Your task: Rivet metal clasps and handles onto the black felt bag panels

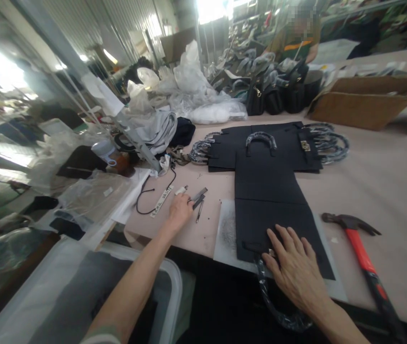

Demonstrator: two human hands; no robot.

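Note:
A black bag panel lies unfolded in front of me, its near end on a pale board. My right hand rests on the near part with the fingers spread, the thumb beside a small metal fitting. A plastic-wrapped handle hangs over the table's edge below that hand. Another wrapped handle arches at the panel's far end. To the left, my left hand is closed on flat, dark grey metal tools; their near ends are hidden by the fingers. A thin pen-like tool lies beside them.
A red-and-black claw hammer lies at right. More black panels with wrapped handles are stacked behind. Farther back are black bags, plastic wrap, a cardboard box and a person. A plastic bin stands lower left.

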